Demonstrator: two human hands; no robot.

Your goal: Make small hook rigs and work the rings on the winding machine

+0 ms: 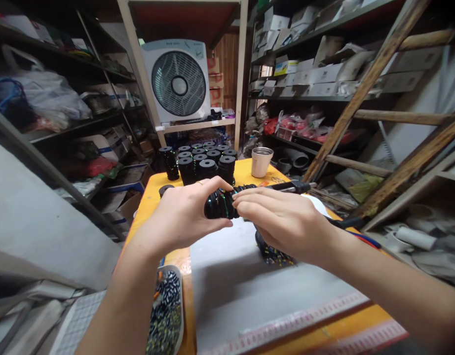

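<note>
A black spool wound with dark, shiny strands of small lights or beads (220, 204) is held up above the table. My left hand (183, 209) is closed around its left side, thumb below and index finger over the top. My right hand (286, 212) pinches at the spool's right end, its fingers pressed together; what lies under those fingertips is hidden. Beneath my right hand is a dark heap with yellow and coloured bits (274, 254), partly covered. Several similar black spools (207, 167) stand upright at the table's far end.
The yellow table (157, 185) carries a white sheet (227, 296), a cup (262, 162), a dark rod-like tool (290, 186) and pliers-like handles (364, 239). At left front is a tray of small beads (181, 315). A fan (179, 84), loaded shelves and a wooden ladder (368, 93) surround it.
</note>
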